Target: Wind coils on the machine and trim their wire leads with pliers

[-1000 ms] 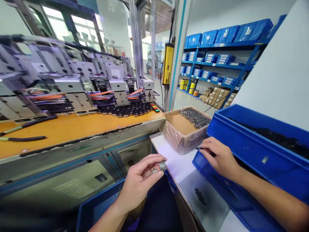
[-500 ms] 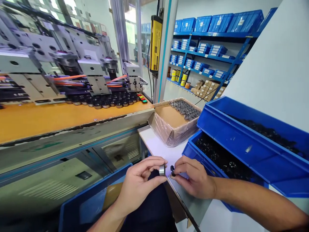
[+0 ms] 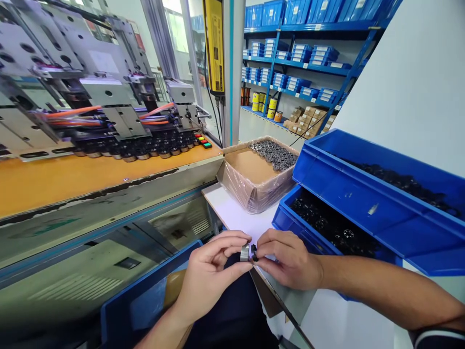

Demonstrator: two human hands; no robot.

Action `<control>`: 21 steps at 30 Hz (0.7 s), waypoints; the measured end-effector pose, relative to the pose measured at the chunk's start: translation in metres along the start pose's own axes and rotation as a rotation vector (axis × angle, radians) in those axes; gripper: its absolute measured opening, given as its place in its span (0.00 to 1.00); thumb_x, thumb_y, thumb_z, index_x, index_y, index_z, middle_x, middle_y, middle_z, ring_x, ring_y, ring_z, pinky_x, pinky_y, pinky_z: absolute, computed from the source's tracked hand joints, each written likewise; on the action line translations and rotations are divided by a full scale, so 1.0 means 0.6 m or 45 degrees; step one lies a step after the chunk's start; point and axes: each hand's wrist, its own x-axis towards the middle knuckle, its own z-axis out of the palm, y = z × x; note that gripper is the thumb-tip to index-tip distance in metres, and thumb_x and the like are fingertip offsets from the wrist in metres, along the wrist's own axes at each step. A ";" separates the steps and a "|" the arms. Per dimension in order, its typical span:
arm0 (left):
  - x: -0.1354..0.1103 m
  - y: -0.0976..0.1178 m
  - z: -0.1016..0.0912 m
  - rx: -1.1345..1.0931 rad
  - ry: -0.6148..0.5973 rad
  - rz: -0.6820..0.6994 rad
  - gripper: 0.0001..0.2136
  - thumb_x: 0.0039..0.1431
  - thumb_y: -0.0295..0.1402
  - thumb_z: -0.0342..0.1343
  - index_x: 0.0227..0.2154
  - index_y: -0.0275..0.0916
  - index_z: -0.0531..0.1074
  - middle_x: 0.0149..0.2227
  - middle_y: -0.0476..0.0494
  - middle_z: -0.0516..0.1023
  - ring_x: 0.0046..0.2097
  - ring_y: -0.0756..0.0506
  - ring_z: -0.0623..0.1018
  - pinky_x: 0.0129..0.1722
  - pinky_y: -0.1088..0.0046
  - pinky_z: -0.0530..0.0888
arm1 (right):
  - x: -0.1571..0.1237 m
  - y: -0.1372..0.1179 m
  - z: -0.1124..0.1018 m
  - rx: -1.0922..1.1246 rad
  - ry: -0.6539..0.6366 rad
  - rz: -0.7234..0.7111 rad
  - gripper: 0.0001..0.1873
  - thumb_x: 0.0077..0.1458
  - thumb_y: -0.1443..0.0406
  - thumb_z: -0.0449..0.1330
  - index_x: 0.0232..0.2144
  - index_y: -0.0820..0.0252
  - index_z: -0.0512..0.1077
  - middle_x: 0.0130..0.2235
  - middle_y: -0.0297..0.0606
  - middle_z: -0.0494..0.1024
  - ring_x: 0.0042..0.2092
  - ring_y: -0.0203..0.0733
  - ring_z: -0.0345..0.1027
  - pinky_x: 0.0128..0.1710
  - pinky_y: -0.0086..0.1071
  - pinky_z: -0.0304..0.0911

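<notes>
My left hand [image 3: 214, 271] pinches a short silver metal ring [image 3: 244, 253] between thumb and fingers, its open side turned to the right. Facing it, my right hand [image 3: 286, 259] grips a small black plastic part [image 3: 253, 252] in its fingertips. The black part sits right beside the ring's mouth; whether the two touch is hard to tell. Both hands are above the near edge of a white table [image 3: 238, 213]. Close behind my right hand stands a lower blue bin [image 3: 286, 215] holding many black plastic parts [image 3: 319, 220].
An upper blue bin [image 3: 363, 194] with black parts rests over the lower one. A plastic-lined cardboard box [image 3: 254, 194] holds rows of dark round pieces. At left, a machine [image 3: 119, 116] stands on an orange worktop [image 3: 72, 179] with several black-topped metal pieces. Another blue bin [image 3: 119, 300] lies below.
My right hand has moved left, bringing the black part nearer to the silver ring. The left hand keeps its hold. The camera view has turned slightly right and down.
</notes>
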 end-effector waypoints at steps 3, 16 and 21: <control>-0.002 -0.001 0.007 -0.037 -0.005 -0.025 0.14 0.42 0.21 0.68 0.33 0.41 0.82 0.39 0.43 0.84 0.37 0.46 0.84 0.40 0.76 0.81 | -0.001 0.001 0.001 0.012 0.003 -0.012 0.03 0.61 0.71 0.56 0.36 0.62 0.69 0.32 0.39 0.74 0.33 0.35 0.69 0.32 0.27 0.68; -0.007 0.006 0.016 -0.054 0.041 -0.066 0.18 0.43 0.19 0.68 0.39 0.39 0.79 0.36 0.45 0.86 0.36 0.45 0.85 0.39 0.76 0.82 | 0.001 0.000 -0.012 -0.155 -0.013 -0.040 0.09 0.60 0.71 0.58 0.45 0.64 0.68 0.36 0.41 0.75 0.37 0.37 0.72 0.35 0.28 0.70; -0.008 0.005 0.012 -0.036 0.010 -0.134 0.15 0.42 0.21 0.68 0.36 0.38 0.80 0.33 0.44 0.86 0.34 0.45 0.85 0.37 0.75 0.83 | 0.006 0.001 -0.020 -0.240 -0.059 -0.134 0.14 0.60 0.71 0.58 0.49 0.63 0.67 0.40 0.43 0.73 0.40 0.38 0.71 0.36 0.29 0.71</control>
